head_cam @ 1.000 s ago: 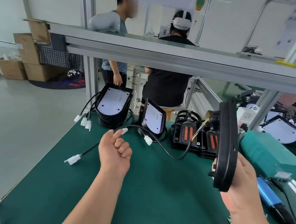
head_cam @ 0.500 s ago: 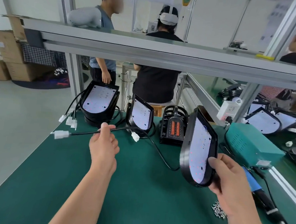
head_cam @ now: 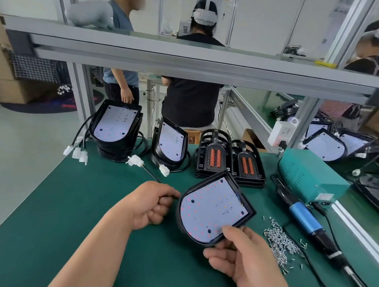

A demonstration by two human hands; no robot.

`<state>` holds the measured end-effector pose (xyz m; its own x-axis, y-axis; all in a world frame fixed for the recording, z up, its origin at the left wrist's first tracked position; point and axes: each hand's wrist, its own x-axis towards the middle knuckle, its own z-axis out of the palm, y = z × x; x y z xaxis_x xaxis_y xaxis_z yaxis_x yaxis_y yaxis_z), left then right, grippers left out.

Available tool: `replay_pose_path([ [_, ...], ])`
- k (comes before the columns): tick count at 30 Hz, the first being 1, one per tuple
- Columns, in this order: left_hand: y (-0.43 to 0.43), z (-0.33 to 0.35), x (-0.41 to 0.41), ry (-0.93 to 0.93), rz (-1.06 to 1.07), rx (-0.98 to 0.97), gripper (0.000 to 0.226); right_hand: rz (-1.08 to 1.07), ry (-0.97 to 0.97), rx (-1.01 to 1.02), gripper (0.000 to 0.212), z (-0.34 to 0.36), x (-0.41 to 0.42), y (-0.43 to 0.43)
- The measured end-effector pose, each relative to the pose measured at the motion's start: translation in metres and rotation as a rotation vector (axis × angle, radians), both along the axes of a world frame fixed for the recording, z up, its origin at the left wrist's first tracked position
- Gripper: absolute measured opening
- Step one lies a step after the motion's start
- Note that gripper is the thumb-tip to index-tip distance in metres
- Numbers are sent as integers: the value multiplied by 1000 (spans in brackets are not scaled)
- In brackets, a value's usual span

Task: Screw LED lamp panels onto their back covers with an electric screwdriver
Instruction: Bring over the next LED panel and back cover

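A black lamp back cover with a white LED panel (head_cam: pixel 211 208) in it lies face up, low over the green mat. My right hand (head_cam: pixel 241 259) grips its near edge, thumb on the panel. My left hand (head_cam: pixel 150 204) holds the lamp's black cable (head_cam: pixel 151 174) at the cover's left side; the cable ends in a white plug (head_cam: pixel 135 161). A blue electric screwdriver (head_cam: pixel 306 221) lies on the mat to the right, beyond a heap of small screws (head_cam: pixel 280 241).
Stacked lamps with panels (head_cam: pixel 116 124) and one more lamp (head_cam: pixel 170 143) stand at the back, next to two stacks of bare back covers (head_cam: pixel 230 159). A teal power box (head_cam: pixel 309 174) sits at the right. People work beyond the metal frame (head_cam: pixel 190 60).
The lamp has come down from upright in my right hand to face up over the mat. My left hand has pulled the cable back and now holds it close to the cover.
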<state>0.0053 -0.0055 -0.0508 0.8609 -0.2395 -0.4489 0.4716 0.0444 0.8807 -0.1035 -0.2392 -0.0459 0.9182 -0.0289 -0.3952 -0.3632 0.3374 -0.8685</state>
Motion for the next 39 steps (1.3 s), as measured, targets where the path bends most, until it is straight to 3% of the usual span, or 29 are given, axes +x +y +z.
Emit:
replay_pose_path([
  [4, -5, 0, 0, -37, -61, 168, 46, 21, 42, 84, 18, -4, -5, 11],
  [8, -3, 1, 0, -48, -73, 206, 44, 75, 55, 89, 21, -5, -9, 11],
  [14, 9, 7, -3, -83, -120, 295, 62, 229, 59, 111, 21, -7, -23, 15],
  [19, 22, 9, -6, -187, -180, 289, 49, 392, 43, 85, 24, 8, -25, 6],
  [23, 22, 2, -4, -262, -168, 311, 28, 652, -177, -143, 23, 27, -15, -7],
  [26, 22, -1, -3, -307, -159, 326, 13, 460, -445, -429, 21, 45, 16, -18],
  [29, 19, 2, -5, -369, -190, 336, 17, 164, -612, -796, 11, 57, 68, -23],
  [32, 15, 5, -7, -405, -226, 337, 22, 16, -599, -998, 8, 48, 124, -27],
  [39, 2, 6, -10, -409, -285, 338, 17, 65, -574, -1447, 46, 31, 193, -11],
])
